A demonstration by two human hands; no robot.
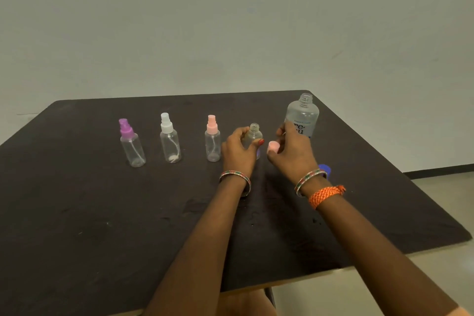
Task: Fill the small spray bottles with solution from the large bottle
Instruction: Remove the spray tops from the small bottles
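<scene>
At the centre of the frame we see an uncapped small spray bottle point(254, 136) standing on the dark tabletop point(102, 213), the left hand point(237, 149) wrapped round its body with the thumb across the front. Just to its right, the right hand point(292, 149) pinches a pink spray cap point(273, 147) in its fingers point(272, 155), held close beside the open neck but apart from it. Behind that hand, toward the upper right of the tabletop, stands the large bottle point(304, 114), clear, labelled and with its neck open. We cannot tell how much liquid either open bottle holds. A blue cap point(325, 169) lies on the tabletop just right of the right wrist, partly hidden by it. To the left, three more small bottles stand in a row, well apart from one another: a pink-capped bottle point(212, 142) nearest the left hand, then a white-capped bottle point(169, 140), then a purple-capped bottle point(131, 145). All three look clear, with dip tubes inside. Beaded bangles circle both wrists, and an orange thread band point(325, 195) the right.
</scene>
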